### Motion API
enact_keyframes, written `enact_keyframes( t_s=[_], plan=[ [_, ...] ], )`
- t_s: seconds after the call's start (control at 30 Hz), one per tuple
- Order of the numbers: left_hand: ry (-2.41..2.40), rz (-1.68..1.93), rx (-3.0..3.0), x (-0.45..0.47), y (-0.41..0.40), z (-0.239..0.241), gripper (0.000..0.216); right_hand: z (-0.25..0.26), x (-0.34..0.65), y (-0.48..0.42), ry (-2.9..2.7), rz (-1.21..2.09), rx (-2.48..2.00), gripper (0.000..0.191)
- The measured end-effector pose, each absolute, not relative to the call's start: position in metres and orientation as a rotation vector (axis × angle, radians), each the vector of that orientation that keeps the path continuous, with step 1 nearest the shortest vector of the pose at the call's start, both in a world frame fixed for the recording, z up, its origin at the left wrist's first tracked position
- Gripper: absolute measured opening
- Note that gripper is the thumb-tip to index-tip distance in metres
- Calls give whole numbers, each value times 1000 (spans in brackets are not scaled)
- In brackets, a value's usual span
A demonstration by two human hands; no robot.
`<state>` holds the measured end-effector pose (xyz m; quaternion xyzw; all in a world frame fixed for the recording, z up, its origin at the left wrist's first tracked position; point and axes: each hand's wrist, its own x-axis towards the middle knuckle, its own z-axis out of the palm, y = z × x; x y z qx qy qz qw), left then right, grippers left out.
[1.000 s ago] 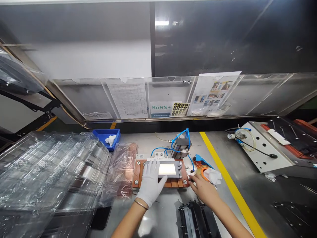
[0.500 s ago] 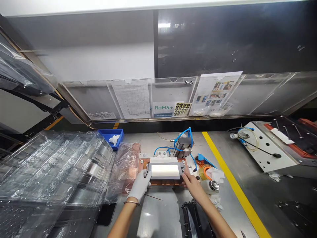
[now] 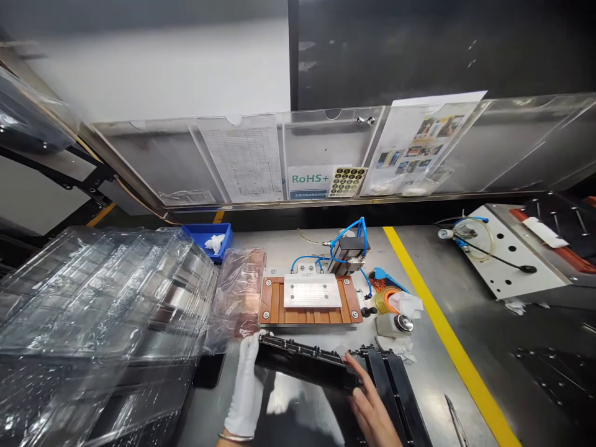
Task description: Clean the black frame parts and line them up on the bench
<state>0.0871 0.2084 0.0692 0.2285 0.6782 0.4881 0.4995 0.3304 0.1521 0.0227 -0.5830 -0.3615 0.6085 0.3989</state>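
Observation:
A long black plastic housing [image 3: 305, 367], with small studs along its upper edge, is held tilted above the near side of the bench. My left hand [image 3: 246, 388], in a white glove with a bracelet at the wrist, is closed on its left end. My bare right hand [image 3: 372, 403] grips the right end, fingers on the upper edge and thumb on the near face. Just beyond it lies the fixture's brown base plate [image 3: 274, 304], carrying a bare silver metal block [image 3: 311, 292]. More long black parts [image 3: 395, 391] lie beside and partly behind my right hand.
Stacked clear plastic trays [image 3: 116, 298] fill the left side. A plastic-wrapped copper-coloured block [image 3: 239, 285] and a blue bin [image 3: 205, 239] stand near them. Right of the fixture are a pneumatic cylinder [image 3: 348, 251], tape roll [image 3: 386, 301], dispenser bottle [image 3: 395, 324] and tweezers [image 3: 456, 419].
Both hands have moved from the fixture toward me, and the grey part with the white face has left it. They now hold a black housing tilted, and the metal block is exposed.

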Motion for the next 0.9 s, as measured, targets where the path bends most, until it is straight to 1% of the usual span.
enact_keyframes(
  t_s=[0.1,0.17,0.23,0.33,0.43,0.5,0.57,0.6,0.63,0.7,0.8,0.9],
  plan=[
    [1550,1308,561,86,206,79,39,42,333,153,-1041,1645,-1360,95],
    [1508,1323,590,87,203,84,34,55,336,155,-1172,1730,-1323,97],
    [1482,1316,640,86,202,86,32,66,337,155,-1311,1758,-1315,91],
    [1469,1286,749,79,203,86,34,76,335,152,-1468,1687,-1344,84],
    [1616,1191,1006,66,204,91,37,81,334,150,-1525,1613,-1432,74],
    [1811,1152,1291,61,201,104,39,83,335,151,-1548,1547,-1496,68],
    [1859,1079,1749,65,194,122,34,84,334,154,-1568,1471,-1546,67],
    [1760,979,2023,71,190,131,29,85,334,156,-1578,1440,-1565,65],
    [1575,838,2269,79,186,140,28,86,333,158,-1584,1412,-1581,64],
    [1339,560,2516,100,179,151,28,88,330,161,-1598,1371,-1600,60],
    [1211,187,2691,132,172,146,23,90,324,164,-1629,1340,-1630,57],
    [1198,27,2787,148,170,131,17,91,321,164,-1666,1329,-1665,58]
  ],
)
